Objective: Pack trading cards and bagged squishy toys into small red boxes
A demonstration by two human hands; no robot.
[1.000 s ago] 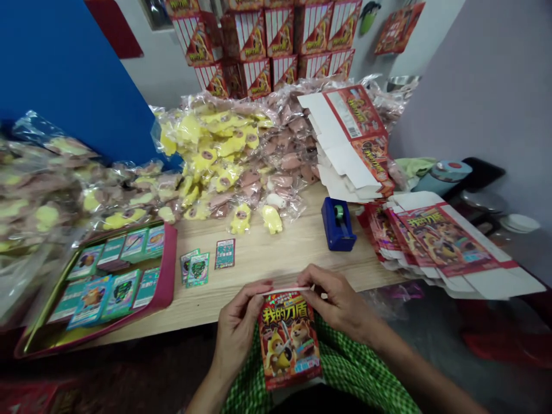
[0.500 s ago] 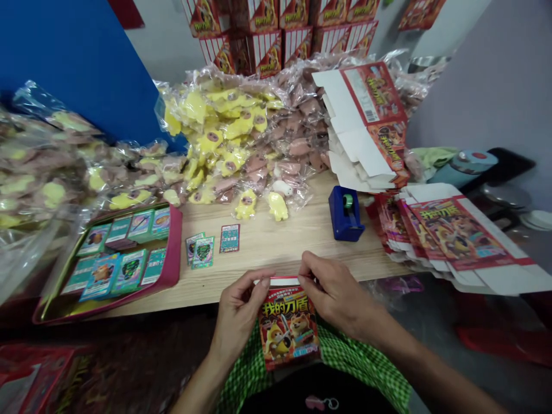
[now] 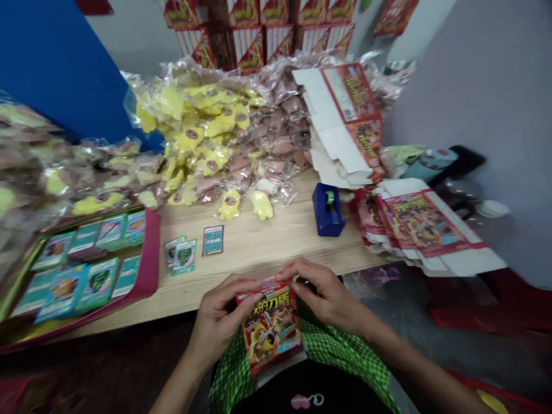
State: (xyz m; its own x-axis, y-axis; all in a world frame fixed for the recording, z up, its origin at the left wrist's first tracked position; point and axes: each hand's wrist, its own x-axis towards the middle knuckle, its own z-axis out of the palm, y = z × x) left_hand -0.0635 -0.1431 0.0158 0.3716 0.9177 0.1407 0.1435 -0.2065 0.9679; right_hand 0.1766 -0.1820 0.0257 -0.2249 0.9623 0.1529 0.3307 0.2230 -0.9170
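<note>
Both hands close narrowly on a small printed carton (image 3: 271, 328), the left hand (image 3: 219, 316) wrapped around its left side and the right hand (image 3: 323, 290) pinching its top right corner. The carton sits just off the desk's near edge, above a green checked cloth (image 3: 314, 345) across the lap. Its long axis runs front to back, leaning a little, with the top end toward the desk and the lower end toward the person. The right hand is the nearer one to the top edge (the fingers hide most of that edge, so its flap can't be made out).

On the wooden desk (image 3: 259, 241), a pink-rimmed tray of cards (image 3: 150, 259) fills the left edge, with loose cards (image 3: 183, 256) just beside it. A blue tape dispenser (image 3: 328, 210) stands toward the right, and flat carton blanks (image 3: 422, 224) overhang the right edge. Bagged yellow and pink toys (image 3: 194, 132) heap along the far edge.
</note>
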